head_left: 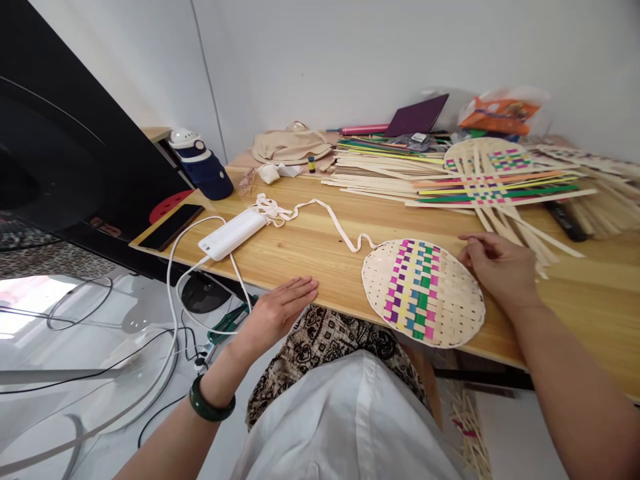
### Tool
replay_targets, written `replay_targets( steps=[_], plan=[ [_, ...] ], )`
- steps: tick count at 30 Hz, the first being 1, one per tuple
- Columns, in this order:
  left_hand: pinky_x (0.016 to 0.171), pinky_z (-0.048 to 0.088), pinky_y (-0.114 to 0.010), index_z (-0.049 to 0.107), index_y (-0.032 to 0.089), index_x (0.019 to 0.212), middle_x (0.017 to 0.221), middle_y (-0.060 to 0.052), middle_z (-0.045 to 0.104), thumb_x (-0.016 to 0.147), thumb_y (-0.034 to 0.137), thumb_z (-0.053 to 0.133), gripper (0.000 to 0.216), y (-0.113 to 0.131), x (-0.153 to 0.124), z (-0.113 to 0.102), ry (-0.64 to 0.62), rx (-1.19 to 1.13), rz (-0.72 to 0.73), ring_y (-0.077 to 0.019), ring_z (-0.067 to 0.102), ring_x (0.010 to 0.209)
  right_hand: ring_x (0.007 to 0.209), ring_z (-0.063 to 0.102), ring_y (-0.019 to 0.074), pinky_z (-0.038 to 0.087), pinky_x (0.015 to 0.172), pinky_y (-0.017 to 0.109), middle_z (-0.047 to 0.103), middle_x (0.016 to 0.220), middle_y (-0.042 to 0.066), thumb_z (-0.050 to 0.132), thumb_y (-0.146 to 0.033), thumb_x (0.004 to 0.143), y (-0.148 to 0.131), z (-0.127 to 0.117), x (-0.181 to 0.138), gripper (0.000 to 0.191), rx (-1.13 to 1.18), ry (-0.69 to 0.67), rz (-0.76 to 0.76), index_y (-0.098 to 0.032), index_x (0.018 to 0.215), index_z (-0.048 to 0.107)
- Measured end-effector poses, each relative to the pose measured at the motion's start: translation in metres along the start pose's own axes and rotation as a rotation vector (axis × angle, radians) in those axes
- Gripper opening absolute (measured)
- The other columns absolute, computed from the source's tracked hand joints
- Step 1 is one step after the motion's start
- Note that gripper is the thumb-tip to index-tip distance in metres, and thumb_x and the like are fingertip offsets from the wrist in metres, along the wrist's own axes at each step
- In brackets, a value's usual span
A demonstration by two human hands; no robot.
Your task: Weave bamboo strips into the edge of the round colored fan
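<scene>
A round woven mat (423,292) with a band of pink, yellow, green and blue weave lies at the near edge of the wooden table (310,250). My right hand (497,267) rests at its upper right rim, fingers curled and pinched on the rim. My left hand (280,308) lies flat on the table edge to the left of the mat, fingers stretched out and holding nothing. A white fabric ribbon (327,220) runs from the mat's top edge toward a white power bank (233,233).
Loose pale and coloured strips (395,177) and a half-woven piece (493,190) cover the back right. A black phone (173,225), a navy bottle (203,167), a beige hat (290,143) and a purple notebook (417,115) sit further back. White cables (175,280) hang off the left edge.
</scene>
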State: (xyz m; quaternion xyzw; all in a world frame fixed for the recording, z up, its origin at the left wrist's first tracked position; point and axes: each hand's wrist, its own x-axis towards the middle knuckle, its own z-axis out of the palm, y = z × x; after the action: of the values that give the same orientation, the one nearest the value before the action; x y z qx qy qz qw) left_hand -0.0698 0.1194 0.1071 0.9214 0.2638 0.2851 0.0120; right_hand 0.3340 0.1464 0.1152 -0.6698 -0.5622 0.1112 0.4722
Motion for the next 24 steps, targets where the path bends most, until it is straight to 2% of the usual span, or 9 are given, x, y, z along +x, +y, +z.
replay_targets(
  steps=[4,8,12,18,24],
  plan=[
    [0.104,0.047,-0.038,0.057,0.014,0.122,0.125,-0.012,0.062,0.086,0.006,0.055,0.038,0.001,-0.003,0.001,0.034,-0.021,-0.018,-0.0195,0.053,0.123,0.049,0.053,0.0103,0.046,0.056,0.022,0.06,0.058,0.001,0.053,-0.024,0.078,0.0,0.0,0.0,0.024,-0.005,0.004,-0.004,-0.013,0.093,0.068],
    [0.102,0.049,-0.036,0.06,0.016,0.116,0.12,-0.01,0.065,0.085,0.005,0.056,0.033,0.003,-0.008,0.003,0.06,-0.047,-0.096,-0.0192,0.057,0.119,0.05,0.053,0.0101,0.046,0.056,0.022,0.06,0.058,0.001,0.053,-0.025,0.078,0.001,0.0,0.0,0.024,-0.016,0.005,-0.01,-0.014,0.094,0.068],
    [0.098,0.052,-0.032,0.061,0.016,0.112,0.114,-0.009,0.068,0.085,0.008,0.057,0.028,0.007,-0.007,0.001,0.074,0.018,-0.134,-0.0178,0.061,0.112,0.049,0.053,0.0102,0.047,0.056,0.022,0.061,0.059,0.001,0.053,-0.025,0.078,0.0,0.0,0.0,0.025,-0.031,0.008,-0.006,-0.014,0.094,0.069],
    [0.085,0.057,-0.031,0.062,0.015,0.103,0.105,-0.007,0.071,0.086,0.013,0.057,0.017,0.011,-0.002,-0.003,0.058,0.158,-0.134,-0.0181,0.067,0.097,0.049,0.053,0.0104,0.046,0.055,0.022,0.061,0.059,0.001,0.052,-0.025,0.077,-0.002,0.0,0.0,0.025,-0.038,0.003,0.012,-0.014,0.093,0.069],
    [0.08,0.056,-0.031,0.059,0.013,0.102,0.104,-0.008,0.069,0.088,0.015,0.054,0.015,0.011,0.003,-0.009,-0.021,0.213,-0.117,-0.0178,0.066,0.095,0.05,0.054,0.0112,0.046,0.055,0.023,0.062,0.06,0.002,0.052,-0.026,0.076,-0.001,0.0,0.001,0.028,-0.052,0.011,0.021,-0.014,0.094,0.069]
  ],
)
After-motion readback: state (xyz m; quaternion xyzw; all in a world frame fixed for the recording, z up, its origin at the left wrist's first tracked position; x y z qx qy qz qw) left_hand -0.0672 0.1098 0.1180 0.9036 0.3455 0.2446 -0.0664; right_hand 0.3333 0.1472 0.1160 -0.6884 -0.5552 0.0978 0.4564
